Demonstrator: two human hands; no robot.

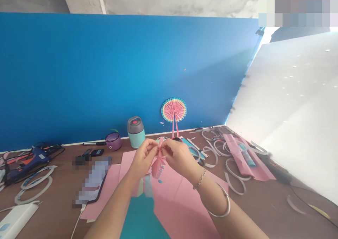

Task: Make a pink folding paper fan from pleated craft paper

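Note:
Between both hands hangs a folded pink paper fan [158, 167], its pleats spreading downward and blue bits along its edge. My left hand [145, 155] pinches it near the gathered top from the left. From the right, my right hand [177, 157] pinches the same gathered spot, where something small and thin shows at the fingertips. Pink paper sheets [185, 196] and a teal sheet [142, 218] lie beneath the hands. Behind them, a finished round pleated fan [174, 110] with pink, yellow and blue rings stands against the blue panel on two pink sticks.
Left on the table are a glue gun [39, 158], a phone [93, 182], a purple cup [113, 141] and a white power strip [19, 221]. A mint food jar [136, 133] stands at the back. Curled white strips [235, 179] and crumpled pink paper [237, 158] lie to the right.

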